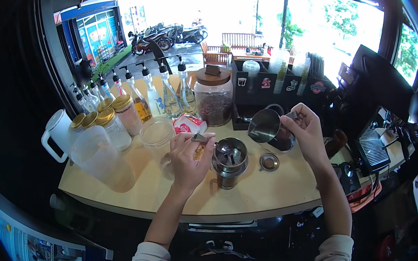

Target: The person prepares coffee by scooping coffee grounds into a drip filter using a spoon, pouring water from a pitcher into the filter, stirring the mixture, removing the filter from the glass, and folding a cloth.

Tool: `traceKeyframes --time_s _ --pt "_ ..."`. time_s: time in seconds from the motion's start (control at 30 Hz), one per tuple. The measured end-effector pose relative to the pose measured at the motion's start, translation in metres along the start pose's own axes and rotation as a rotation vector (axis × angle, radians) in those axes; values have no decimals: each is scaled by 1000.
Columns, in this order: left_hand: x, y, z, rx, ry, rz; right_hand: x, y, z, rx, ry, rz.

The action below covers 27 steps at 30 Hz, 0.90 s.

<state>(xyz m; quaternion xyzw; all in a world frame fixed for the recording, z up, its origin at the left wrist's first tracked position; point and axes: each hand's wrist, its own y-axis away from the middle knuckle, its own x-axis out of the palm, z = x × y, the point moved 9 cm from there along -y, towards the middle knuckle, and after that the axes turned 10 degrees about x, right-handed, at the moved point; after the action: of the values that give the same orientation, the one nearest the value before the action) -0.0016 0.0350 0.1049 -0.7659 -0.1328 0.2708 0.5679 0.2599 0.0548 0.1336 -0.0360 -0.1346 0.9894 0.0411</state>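
My left hand (190, 161) pinches the handle of a metal spoon (225, 148), whose bowl is in the mouth of a metal drip coffee filter (235, 168). The filter rests on a metal cup (227, 182) standing on the counter. My right hand (304, 129) is closed round the handle of a steel pitcher (263, 126), held tilted to the right of the filter; what it contains cannot be made out. Below the pitcher lies a small round metal lid (269, 162). A clear plastic tub (157, 132) stands behind my left hand, beside a red and white packet (189, 124).
Gold-lidded jars (128, 111), a frosted jug (100, 156) and a white pitcher (61, 130) crowd the left. Pump bottles (169, 97) and a wood-lidded glass jar (213, 98) line the back. A black cup holder (257, 87) stands behind; a coffee machine (372, 145) is at right.
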Motion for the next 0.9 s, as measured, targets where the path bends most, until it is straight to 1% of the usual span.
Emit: traceKeyframes --time_s 0.13,0.3,0.33,0.47,0.53,0.8,0.9 --pt "2 0 -2 -13 23 -20 -24 5 -19 -29 -76 -41" --pt "2 1 -4 -16 18 -27 -49 32 -57 75 -319 -143" --pt "3 2 -4 -22 14 -27 -57 37 -72 113 -350 -179" --pt "4 4 -4 -16 17 -39 -93 54 -143 151 -391 -242" --pt "5 5 -3 -13 28 -42 -104 65 -176 243 -452 -313" --pt "11 3 -6 6 37 -40 -100 83 -219 292 -526 -354" --pt "12 2 -7 23 43 -39 -98 85 -230 301 -603 -363"
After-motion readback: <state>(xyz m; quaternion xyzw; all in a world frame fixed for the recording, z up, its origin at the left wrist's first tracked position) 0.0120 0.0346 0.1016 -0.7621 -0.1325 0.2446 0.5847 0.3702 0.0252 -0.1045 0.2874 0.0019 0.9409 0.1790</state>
